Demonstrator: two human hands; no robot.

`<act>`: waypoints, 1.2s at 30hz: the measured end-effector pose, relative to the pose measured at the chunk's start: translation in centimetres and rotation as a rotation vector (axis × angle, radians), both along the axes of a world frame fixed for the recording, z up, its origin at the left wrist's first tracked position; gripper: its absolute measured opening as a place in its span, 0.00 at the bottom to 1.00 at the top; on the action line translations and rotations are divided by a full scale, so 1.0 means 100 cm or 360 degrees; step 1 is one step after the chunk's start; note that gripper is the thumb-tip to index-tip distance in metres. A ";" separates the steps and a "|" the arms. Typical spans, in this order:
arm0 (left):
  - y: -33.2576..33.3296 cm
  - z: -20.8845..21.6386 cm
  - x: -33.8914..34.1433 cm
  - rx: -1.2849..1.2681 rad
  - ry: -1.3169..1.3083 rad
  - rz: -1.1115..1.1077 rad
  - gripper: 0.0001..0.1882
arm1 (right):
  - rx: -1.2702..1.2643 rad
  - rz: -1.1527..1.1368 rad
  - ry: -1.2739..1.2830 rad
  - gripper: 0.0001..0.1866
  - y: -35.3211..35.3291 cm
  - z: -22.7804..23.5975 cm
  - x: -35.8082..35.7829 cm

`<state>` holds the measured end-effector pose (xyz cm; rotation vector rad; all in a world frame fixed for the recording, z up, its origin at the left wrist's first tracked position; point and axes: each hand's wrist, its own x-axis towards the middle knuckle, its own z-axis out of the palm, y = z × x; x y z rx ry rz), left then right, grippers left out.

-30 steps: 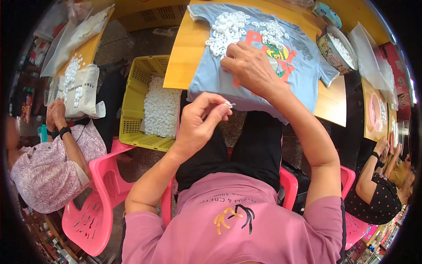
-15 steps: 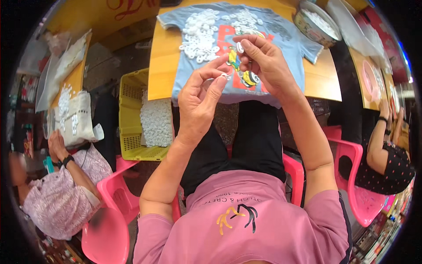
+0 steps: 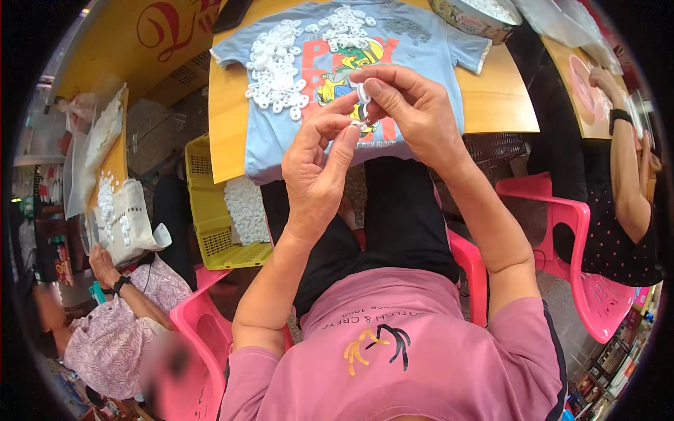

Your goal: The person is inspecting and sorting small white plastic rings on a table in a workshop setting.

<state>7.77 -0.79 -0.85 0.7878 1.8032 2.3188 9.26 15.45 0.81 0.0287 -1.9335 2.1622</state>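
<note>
My left hand point(image 3: 314, 165) pinches a small white plastic piece point(image 3: 359, 127) between thumb and fingertips. Just above it, my right hand point(image 3: 420, 119) grips a white oval plastic piece point(image 3: 363, 93) between thumb and index finger. Whether the two pieces touch I cannot tell. Both hands are raised over a light blue printed T-shirt point(image 3: 270, 151) spread flat on the table. A pile of small white oval pieces with holes point(image 3: 275, 70) lies on its left side, and a smaller cluster point(image 3: 345, 27) near the collar.
The wooden table point(image 3: 495, 105) holds a round tin point(image 3: 484, 17) of white pieces. A yellow crate point(image 3: 214, 238) with a heap of white pieces point(image 3: 244, 210) stands left of my legs. People sit on pink chairs point(image 3: 579, 238) at either side, by other tables.
My right hand has come down and left, bringing its white piece nearer the one in my left hand. The view has shifted, so the table sits further left.
</note>
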 end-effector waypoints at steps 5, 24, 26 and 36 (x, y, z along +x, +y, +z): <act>0.008 0.005 0.002 0.0140 -0.0182 -0.0045 0.05 | -0.0042 -0.0029 0.0063 0.12 0.001 -0.003 0.003; 0.008 -0.002 -0.009 0.0182 -0.0555 0.0031 0.07 | -0.0070 0.0194 -0.0135 0.15 0.008 -0.011 0.008; 0.008 -0.002 -0.009 0.0217 -0.0586 0.0017 0.07 | -0.0008 0.0177 -0.0137 0.14 0.007 -0.012 0.008; 0.011 -0.004 -0.010 0.0314 -0.0710 0.0029 0.07 | 0.0819 -0.0211 0.0428 0.08 0.005 -0.026 0.006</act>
